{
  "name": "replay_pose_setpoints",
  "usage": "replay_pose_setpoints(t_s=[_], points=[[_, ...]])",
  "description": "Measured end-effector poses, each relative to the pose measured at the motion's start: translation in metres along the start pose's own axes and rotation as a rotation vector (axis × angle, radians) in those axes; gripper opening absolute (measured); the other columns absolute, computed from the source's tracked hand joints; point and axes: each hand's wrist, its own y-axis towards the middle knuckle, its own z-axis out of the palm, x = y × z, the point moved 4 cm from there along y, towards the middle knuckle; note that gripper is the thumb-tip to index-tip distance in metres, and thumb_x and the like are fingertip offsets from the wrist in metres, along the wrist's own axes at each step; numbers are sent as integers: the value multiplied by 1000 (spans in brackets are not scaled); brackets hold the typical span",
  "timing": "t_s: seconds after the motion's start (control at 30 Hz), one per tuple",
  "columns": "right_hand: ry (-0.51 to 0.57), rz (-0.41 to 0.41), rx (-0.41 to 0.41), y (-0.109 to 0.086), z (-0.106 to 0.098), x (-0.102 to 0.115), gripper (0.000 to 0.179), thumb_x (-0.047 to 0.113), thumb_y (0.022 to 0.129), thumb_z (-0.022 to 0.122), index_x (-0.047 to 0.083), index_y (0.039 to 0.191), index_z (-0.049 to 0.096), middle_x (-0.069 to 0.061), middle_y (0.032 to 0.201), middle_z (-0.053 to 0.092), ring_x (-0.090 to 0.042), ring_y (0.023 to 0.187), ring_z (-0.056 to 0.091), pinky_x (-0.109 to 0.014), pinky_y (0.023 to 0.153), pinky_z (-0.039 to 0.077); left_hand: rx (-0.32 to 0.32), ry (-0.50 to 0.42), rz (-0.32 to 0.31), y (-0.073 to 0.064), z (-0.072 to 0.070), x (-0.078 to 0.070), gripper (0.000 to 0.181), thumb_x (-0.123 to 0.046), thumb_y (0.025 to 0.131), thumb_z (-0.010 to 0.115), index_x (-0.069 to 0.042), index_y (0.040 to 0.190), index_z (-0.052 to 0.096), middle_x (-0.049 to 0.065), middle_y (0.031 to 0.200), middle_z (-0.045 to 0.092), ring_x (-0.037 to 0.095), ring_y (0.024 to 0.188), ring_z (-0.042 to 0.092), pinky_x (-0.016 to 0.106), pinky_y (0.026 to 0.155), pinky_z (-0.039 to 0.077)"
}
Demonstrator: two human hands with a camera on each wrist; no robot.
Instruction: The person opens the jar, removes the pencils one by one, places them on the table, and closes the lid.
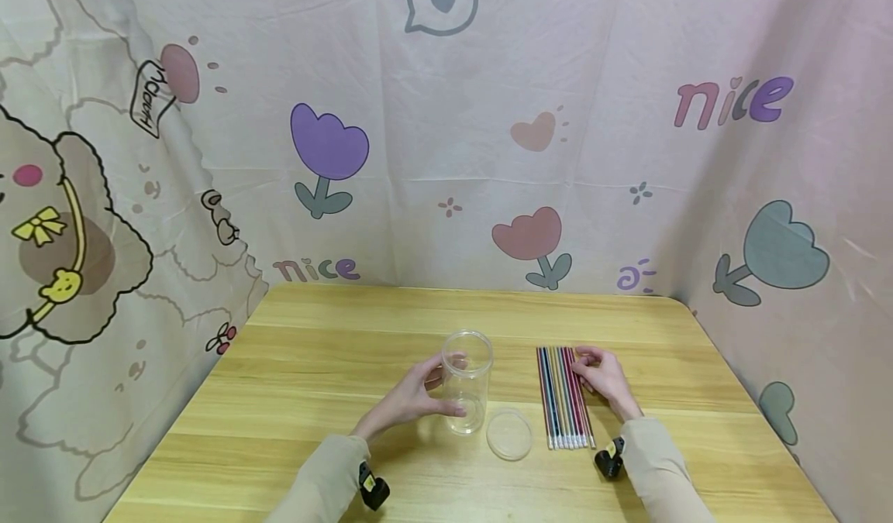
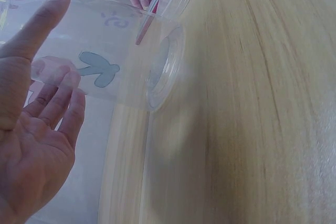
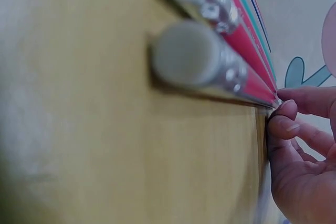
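Note:
My left hand holds a clear plastic jar, upright on the wooden table, with the thumb on the near side and the fingers round the far side. In the left wrist view the see-through jar lies between thumb and fingers. A row of several colored pencils lies side by side, white erasers toward me. At its right edge my right hand pinches the far end of the outermost red pencil. The right wrist view shows that pencil's eraser close up, fingertips at the far end.
A round clear lid lies flat on the table between the jar and the pencils. Printed cloth hangs behind the table and along both sides. Each wrist carries a small black camera.

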Motion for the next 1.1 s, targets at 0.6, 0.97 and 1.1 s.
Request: replay_pose_setpoints(t_s=[0.6,0.97,1.1], points=[[39,28,42,0,-2,2,51,1,92,64,-12,139,48,-3,88,62,-2,55,49,-14,46,43,6,6,-5,0,0,-3,82,-17,80,86,-6,149,43,16,149,53,39,138,51,54,118,42],[55,-57,126,-7,1,12,57,3,91,67,-8,143,46,-11,105,56,-2,58,45,-15,48,41,4,21,4,0,0,-2,82,-17,80,86,-3,149,43,17,147,55,38,137,52,53,118,42],[40,-116,153,-9,3,15,55,2,90,68,-9,141,48,-18,107,57,-4,64,52,-15,51,44,4,20,1,0,0,-2,81,-18,80,85,-5,149,43,17,147,55,38,137,53,52,118,42]])
